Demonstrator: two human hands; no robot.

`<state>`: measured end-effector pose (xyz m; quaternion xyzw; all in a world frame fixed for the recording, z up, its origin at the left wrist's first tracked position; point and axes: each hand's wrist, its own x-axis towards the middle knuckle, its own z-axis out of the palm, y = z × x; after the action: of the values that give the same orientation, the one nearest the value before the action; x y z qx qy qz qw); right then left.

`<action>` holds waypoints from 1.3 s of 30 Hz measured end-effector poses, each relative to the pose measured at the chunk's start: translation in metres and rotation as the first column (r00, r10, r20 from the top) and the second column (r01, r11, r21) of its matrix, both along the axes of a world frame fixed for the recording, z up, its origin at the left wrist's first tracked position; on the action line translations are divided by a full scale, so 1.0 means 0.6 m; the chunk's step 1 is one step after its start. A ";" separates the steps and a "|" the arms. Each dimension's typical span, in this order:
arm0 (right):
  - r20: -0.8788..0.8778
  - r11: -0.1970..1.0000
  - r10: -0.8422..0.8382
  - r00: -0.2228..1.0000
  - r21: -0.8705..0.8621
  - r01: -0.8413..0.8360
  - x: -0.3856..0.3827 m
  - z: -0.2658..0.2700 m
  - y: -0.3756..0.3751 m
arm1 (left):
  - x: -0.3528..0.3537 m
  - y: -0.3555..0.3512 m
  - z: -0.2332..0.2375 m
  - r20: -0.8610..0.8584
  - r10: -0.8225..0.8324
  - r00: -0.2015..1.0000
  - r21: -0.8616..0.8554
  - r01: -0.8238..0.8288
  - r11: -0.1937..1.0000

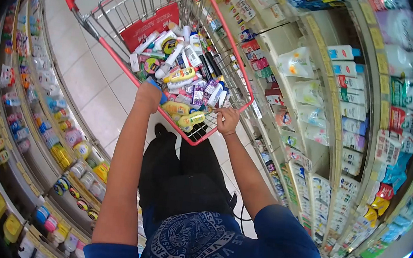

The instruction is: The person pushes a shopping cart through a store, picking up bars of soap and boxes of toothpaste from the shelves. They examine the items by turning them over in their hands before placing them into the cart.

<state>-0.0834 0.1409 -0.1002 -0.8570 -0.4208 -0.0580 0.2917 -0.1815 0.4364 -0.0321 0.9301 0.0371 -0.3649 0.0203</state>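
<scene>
1. Shopping cart (118, 60): red-rimmed wire basket, directly ahead of the person in an aisle. Its near corner sits just above the black trousers (172, 168). A blue shirt (279, 247) fills the lower edge of the view.
2. Left hand (148, 95): curled shut at the cart's left rim, back of the hand toward the camera. A small blue item (162, 94) shows at its fingers. Cannot tell whether the grip is on that item or on the rim.
3. Right hand (227, 120): fingers hooked closed over the wire at the near right rim, arm bent at the elbow.
4. Cart load: heaped with small bottles, tubes and boxes. Two yellow bottles (191, 119) lie nearest, between the two hands. A purple box (198, 96) lies just beyond them. White tubes are piled toward the far end, against a red panel (152, 25).
5. Pale floor tiles (85, 81) run along the cart's left side.
6. Left shelving (42, 111): rows of small jars and bottles.
7. Right shelving (337, 158): white pouches and bottles, some blue-capped (343, 52), close beside the cart.
</scene>
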 end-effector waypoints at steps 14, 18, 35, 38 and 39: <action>-0.290 0.653 -0.559 0.777 0.423 0.628 0.080 -0.032 -0.109 | 0.020 0.002 -0.011 -0.156 -0.013 0.988 0.010 0.014 1.000; -0.543 0.660 -0.595 0.593 0.092 0.746 0.156 -0.094 -0.208 | 0.025 0.006 -0.010 -0.191 0.001 0.982 -0.014 -0.004 1.000; 0.038 0.564 -0.623 0.781 -0.670 0.482 0.369 -0.134 -0.136 | 0.019 0.015 -0.028 -0.197 0.064 0.978 -0.068 -0.078 0.995; 0.104 0.467 -0.633 0.767 -0.739 0.486 0.376 -0.130 -0.121 | 0.019 0.015 -0.028 -0.195 0.049 0.980 -0.063 -0.063 0.996; 0.104 0.470 -0.632 0.768 -0.736 0.486 0.377 -0.129 -0.119 | 0.022 0.014 -0.026 -0.194 0.052 0.980 -0.061 -0.065 0.996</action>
<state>0.1427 0.0695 -0.1776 -0.9896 -0.0740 0.1004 -0.0717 -0.1685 0.4450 -0.0479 0.8879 0.0541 -0.4531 0.0583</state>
